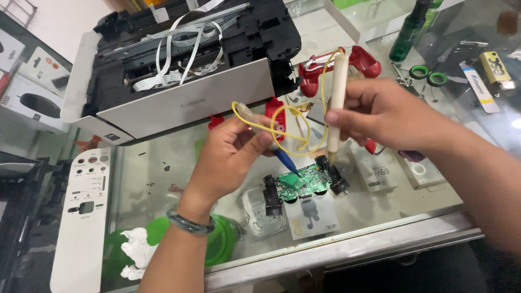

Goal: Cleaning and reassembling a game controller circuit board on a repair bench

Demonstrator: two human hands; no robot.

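The left hand (230,154) is closed in a pinch around a blue-tipped tool (285,161), thumb and forefinger clamped high on its shaft, and the tip slants down and away to the right of those fingers until it meets the green circuit board (301,183). That board lies just below and to the right of the left fingertips, flat on the glass counter (163,179), its long axis running roughly side to side with black parts at each end. A loop of yellow wire (296,122) runs from between the left fingers across to the other hand. The right hand (380,111) is clenched around a pale wooden-handled iron (337,97), held nearly upright, with the working end pointing down toward the right end of the board; from here I cannot tell whether it touches the board or hangs just above it. So both hands stand above the board, the left tool coming at it from the upper left, the right one from straight above, and the left hand's tip looks the nearer of the two. Further out, beyond the fingers, sits an opened printer (179,65) with white ribbon cables showing, and behind the right hand a red game controller shell (361,62). Far to the right of the knuckles lie green-handled scissors (429,76) and a green bottle (410,30). Below the left wrist, under the glass, a green bowl (222,239) shows.
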